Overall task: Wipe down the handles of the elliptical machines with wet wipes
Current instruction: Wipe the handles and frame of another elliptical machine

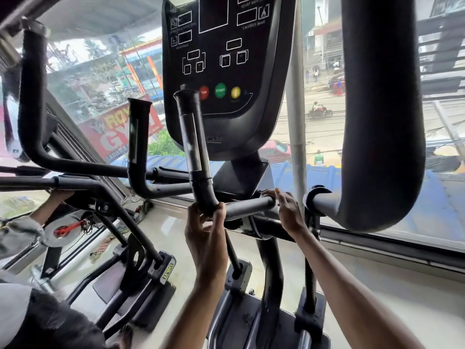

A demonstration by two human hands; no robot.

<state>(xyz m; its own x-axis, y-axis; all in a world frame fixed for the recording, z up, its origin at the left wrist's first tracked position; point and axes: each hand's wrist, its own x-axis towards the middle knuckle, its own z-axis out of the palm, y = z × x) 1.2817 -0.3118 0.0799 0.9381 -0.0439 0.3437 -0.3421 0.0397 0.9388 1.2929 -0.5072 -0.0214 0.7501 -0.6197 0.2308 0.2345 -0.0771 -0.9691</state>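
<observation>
The elliptical's short black inner handle rises in front of the console and bends into a grey horizontal bar. My left hand grips the bend from below, with thumb and fingers curled round it. My right hand is at the bar's right end beside the centre post, its fingers hooked over that end. No wet wipe shows in either hand; anything under the right fingers is hidden. A thick padded moving handle curves down at the right.
A second inner handle and a long left arm handle stand to the left. Another person's hand holds the neighbouring machine's bar at the far left. Pedals lie below. A large window is directly ahead.
</observation>
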